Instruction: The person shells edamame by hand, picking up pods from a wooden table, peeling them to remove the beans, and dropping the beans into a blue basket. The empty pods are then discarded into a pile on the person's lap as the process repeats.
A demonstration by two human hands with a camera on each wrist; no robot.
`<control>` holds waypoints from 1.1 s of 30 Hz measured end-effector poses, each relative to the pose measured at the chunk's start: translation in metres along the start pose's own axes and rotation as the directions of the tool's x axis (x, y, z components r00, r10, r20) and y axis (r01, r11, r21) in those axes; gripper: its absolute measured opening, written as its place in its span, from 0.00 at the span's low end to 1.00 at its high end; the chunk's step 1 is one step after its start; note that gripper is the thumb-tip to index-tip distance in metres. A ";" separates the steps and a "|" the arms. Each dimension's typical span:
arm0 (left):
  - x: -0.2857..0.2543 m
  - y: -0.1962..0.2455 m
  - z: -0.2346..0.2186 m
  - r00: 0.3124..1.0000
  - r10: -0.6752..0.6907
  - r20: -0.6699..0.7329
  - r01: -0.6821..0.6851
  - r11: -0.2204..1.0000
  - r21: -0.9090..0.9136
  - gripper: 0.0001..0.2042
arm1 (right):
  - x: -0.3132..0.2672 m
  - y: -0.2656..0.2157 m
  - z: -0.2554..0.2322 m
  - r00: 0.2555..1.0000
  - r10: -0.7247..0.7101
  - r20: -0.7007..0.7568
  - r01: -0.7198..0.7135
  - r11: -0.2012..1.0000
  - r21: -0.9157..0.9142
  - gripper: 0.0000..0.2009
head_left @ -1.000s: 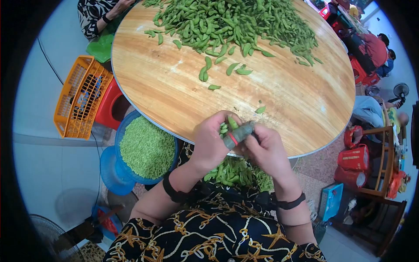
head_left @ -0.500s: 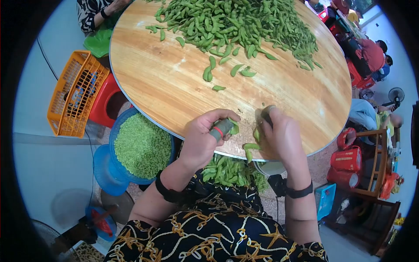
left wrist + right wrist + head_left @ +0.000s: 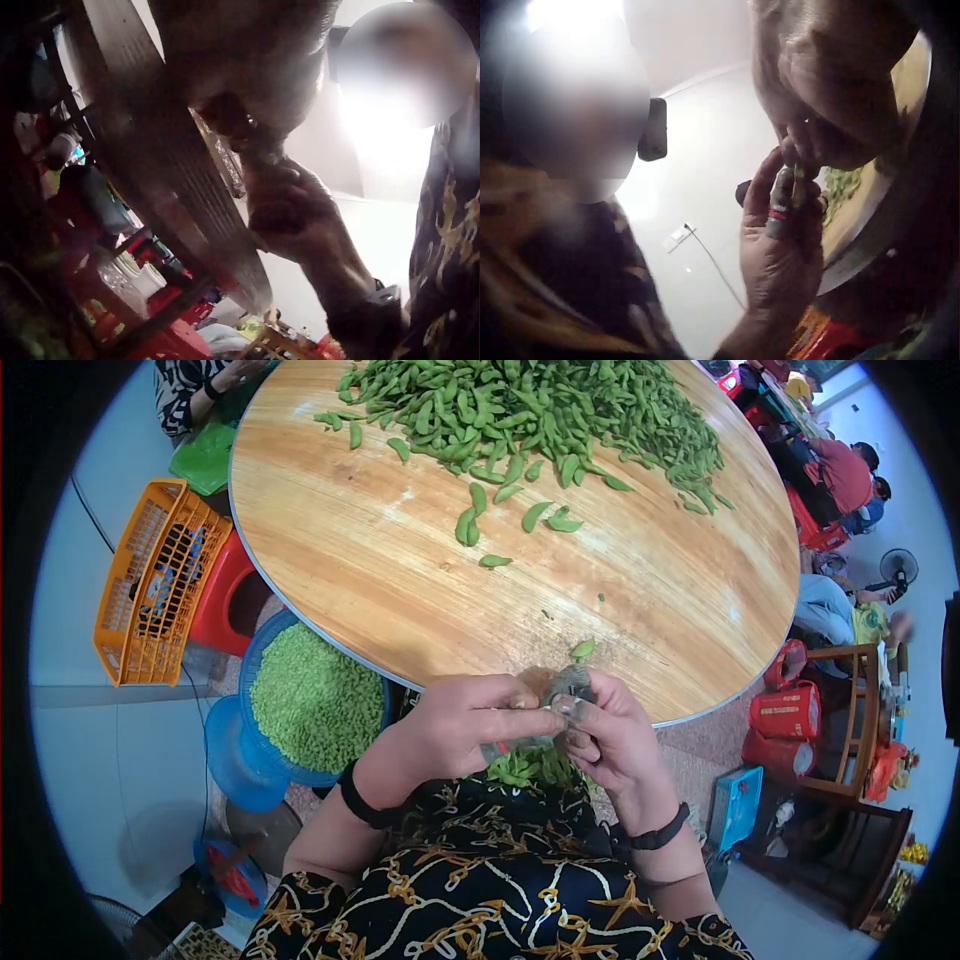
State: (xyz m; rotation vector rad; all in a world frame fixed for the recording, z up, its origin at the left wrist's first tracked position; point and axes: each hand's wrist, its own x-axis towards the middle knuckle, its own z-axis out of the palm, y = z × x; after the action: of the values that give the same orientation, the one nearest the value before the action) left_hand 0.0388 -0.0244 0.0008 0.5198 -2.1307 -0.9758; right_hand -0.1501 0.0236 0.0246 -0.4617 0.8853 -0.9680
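Observation:
In the head view, my left hand (image 3: 455, 725) and right hand (image 3: 615, 735) meet at the table's near edge, fingers curled and tips together. The right wrist view shows a thin green pod (image 3: 799, 186) pinched between them. A grey wrap with a red band (image 3: 778, 214) covers my left thumb; another grey wrap (image 3: 568, 682) shows by the right fingertips. One loose pod (image 3: 583, 649) lies just beyond the hands. Farther off is a large heap of green pods (image 3: 530, 410), with a few strays nearer. More pods (image 3: 525, 768) lie below the table edge.
A blue basin (image 3: 250, 710) of pale green beans (image 3: 315, 700) stands left of the round wooden table (image 3: 360, 580). Beyond it are a red stool (image 3: 215, 605) and an orange crate (image 3: 165, 585). Another person's arm (image 3: 225, 378) shows at the upper left.
My right hand has come back leftward from the tabletop to meet the left. The pods seen hanging by its fingers at the table edge are out of sight.

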 end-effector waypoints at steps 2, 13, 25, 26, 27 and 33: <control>0.001 0.000 0.001 0.999 0.033 -0.031 -0.034 0.998 -0.049 0.18 | 0.000 0.000 0.001 1.000 -0.013 0.004 0.013 1.000 0.017 0.03; 0.013 0.000 0.011 0.815 -0.575 -0.078 0.412 0.668 -0.620 0.09 | 0.017 -0.039 -0.036 0.862 -0.449 0.235 0.195 -0.133 -0.972 0.09; 0.028 0.005 0.038 0.750 -0.658 -0.069 0.249 0.378 -0.892 0.09 | 0.002 -0.024 -0.009 0.933 -0.361 -0.009 0.282 0.746 -0.604 0.05; 0.028 0.006 0.039 0.748 -0.660 -0.070 0.252 0.380 -0.890 0.09 | -0.002 -0.027 -0.008 0.967 -0.254 0.005 0.216 0.812 -0.543 0.07; 0.028 0.007 0.039 0.750 -0.654 -0.094 0.239 0.402 -0.884 0.08 | -0.005 -0.028 -0.008 0.989 -0.146 0.029 0.141 0.866 -0.480 0.08; 0.028 0.013 0.041 0.766 -0.617 -0.179 0.328 0.615 -0.717 0.05 | -0.007 -0.019 -0.021 0.983 -0.126 0.131 0.170 0.889 -0.426 0.11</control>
State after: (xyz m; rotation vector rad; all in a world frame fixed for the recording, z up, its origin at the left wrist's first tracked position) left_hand -0.0110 -0.0137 0.0051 0.8735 -1.1385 -1.6578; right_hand -0.1785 0.0204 0.0284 -0.9668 0.9876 -0.8731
